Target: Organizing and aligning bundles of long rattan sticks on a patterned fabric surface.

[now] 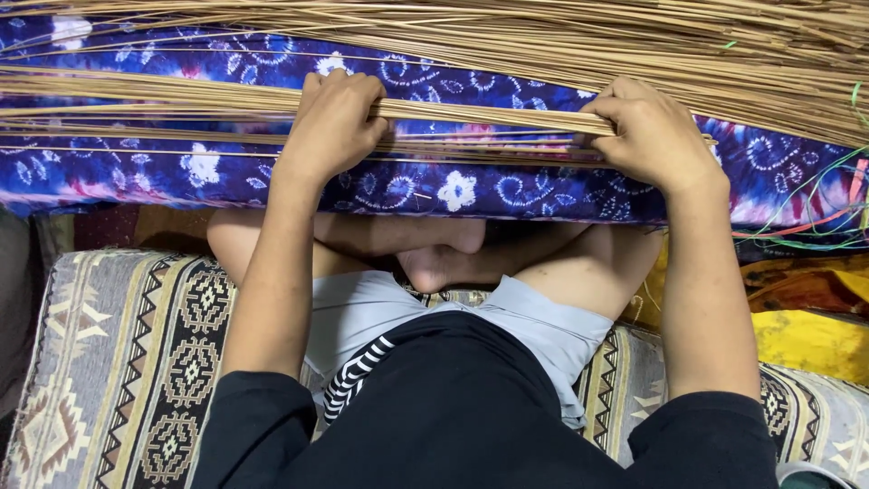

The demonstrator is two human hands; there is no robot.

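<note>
Here, the person sits cross-legged on a patterned woven mat [136,362], bare feet tucked beneath a long cushion covered in blue and purple tie-dye cloth [471,195] that lies across the lap. Both hands are closed around one bundle of thin tan straw stalks [480,115] that runs sideways over the top of the cushion. The left hand [333,122] curls its fingers over the bundle from above, and the right hand [654,136] clamps the same bundle further along, its knuckles raised. More loose stalks [543,36] lie spread across the cushion beyond the hands, reaching out of view on both sides. Some green and red threads [819,213] trail over the cushion's right end, and a yellow cloth [810,340] lies beside the mat there.
</note>
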